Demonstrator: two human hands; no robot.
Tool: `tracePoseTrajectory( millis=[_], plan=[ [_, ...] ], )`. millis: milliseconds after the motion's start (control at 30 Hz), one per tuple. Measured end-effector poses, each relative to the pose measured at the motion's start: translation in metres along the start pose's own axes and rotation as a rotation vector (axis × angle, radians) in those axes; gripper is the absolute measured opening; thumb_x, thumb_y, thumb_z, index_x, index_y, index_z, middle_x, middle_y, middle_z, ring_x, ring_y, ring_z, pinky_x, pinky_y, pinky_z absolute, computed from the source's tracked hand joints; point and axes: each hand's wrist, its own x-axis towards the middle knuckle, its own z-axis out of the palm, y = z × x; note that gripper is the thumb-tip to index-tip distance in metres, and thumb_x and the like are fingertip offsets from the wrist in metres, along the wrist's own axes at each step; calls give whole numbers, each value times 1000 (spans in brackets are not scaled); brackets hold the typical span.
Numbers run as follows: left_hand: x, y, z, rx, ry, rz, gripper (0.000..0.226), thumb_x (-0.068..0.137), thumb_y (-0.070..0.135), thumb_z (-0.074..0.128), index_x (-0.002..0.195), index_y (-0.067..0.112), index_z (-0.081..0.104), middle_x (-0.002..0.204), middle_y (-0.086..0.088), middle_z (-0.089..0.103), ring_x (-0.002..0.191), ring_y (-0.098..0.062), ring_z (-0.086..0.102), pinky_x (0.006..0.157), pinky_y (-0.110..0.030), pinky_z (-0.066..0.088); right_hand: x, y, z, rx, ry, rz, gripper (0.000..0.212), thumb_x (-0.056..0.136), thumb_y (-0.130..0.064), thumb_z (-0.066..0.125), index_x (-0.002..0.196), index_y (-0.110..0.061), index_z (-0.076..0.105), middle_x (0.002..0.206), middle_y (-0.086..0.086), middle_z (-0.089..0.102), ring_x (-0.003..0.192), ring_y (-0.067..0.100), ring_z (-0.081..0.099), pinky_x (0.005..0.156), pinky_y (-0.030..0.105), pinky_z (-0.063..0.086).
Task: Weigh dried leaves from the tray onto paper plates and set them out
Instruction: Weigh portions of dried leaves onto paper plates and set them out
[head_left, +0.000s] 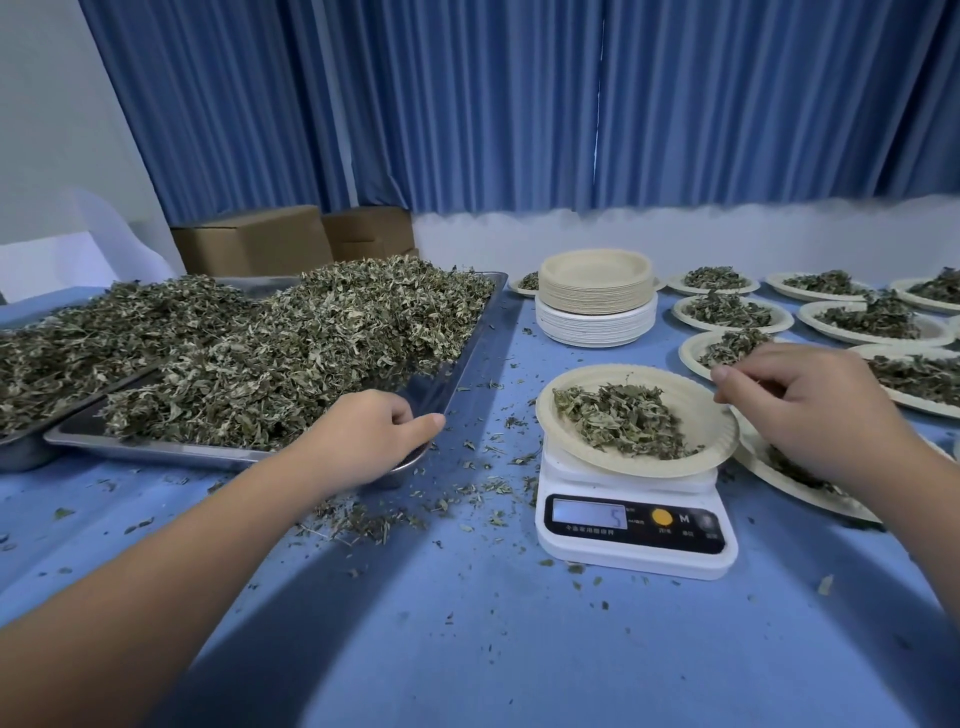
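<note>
Finding: the weighing step is in hand. A round cream paper plate (706, 410) sits on a white digital kitchen scale (636, 551), and a low mound of dried green-grey leaves (618, 421) lies across its middle. The scale's display (589, 514) shows a single "5"; we cannot read any further digits.

The right hand (800, 410) hovers over the plate's right rim. Its fingertips (723, 374) are drawn together in a pinch on what looks to us like a thin leaf stalk. We judge this to be fine trimming of the portion, adding or removing a scrap.

The left hand (379, 436) rests at the near right corner of the flat stainless-steel tray (457, 374), which holds the bulk heap of leaves (291, 343). Its fingers are curled over a small rounded steel rim (410, 462). We cannot tell whether it grips this or merely lies on it, nor whether it is a bowl.

Already set out: several filled paper plates (727, 312) stand to the right, on the blue table cover (467, 623). A stack of unused plates (596, 296) stands behind the scale. Leaf crumbs (363, 519) lie scattered on the cover.

Next move, in our judgement: confirm the reading, lift the plate level with both hands so nothing spills, place it among the filled plates, then seat a fresh plate on the scale.
</note>
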Motion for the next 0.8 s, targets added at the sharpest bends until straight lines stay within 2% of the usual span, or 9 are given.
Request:
tracePoseTrajectory(
  millis=[167,267,433,500,633,800],
  plan=[
    [7,-2,-6,-81,21,-25,48,94,40,57,57,11,52,33,10,38,30,-4,35,32,-11,24,-1,-1,-2,29,4,23,29,92,-19,61,66,-14,71,70,-8,66,68,-13,52,60,4,34],
    [11,2,-14,-105,54,-34,45,96,39,54,68,4,62,36,8,40,27,-4,31,30,-13,25,0,0,-1,20,10,29,29,92,-20,61,65,-13,71,70,-5,66,68,-10,52,59,5,34],
    [24,35,-34,-165,163,46,45,98,40,51,74,4,65,30,6,40,25,-4,33,29,-11,25,1,2,-2,15,30,20,30,91,-19,61,64,-12,71,66,-5,65,65,-10,52,58,5,34],
    [30,57,-37,-216,161,80,42,98,41,51,74,9,66,32,8,44,25,-3,36,28,-12,26,1,2,-2,18,34,16,30,91,-18,61,64,-11,71,66,-3,65,65,-9,51,58,6,34],
    [42,105,-30,-278,156,195,43,96,42,53,64,16,65,32,10,38,27,-3,34,31,-12,26,3,6,-2,19,32,13,31,92,-20,60,65,-9,71,67,0,65,69,-5,53,57,7,34],
    [54,153,-7,-364,167,309,46,96,46,52,78,7,70,39,10,43,34,-2,35,37,-16,29,3,9,-1,26,33,31,31,91,-23,59,66,-12,71,68,-3,65,77,-2,54,58,8,33]
  ],
)
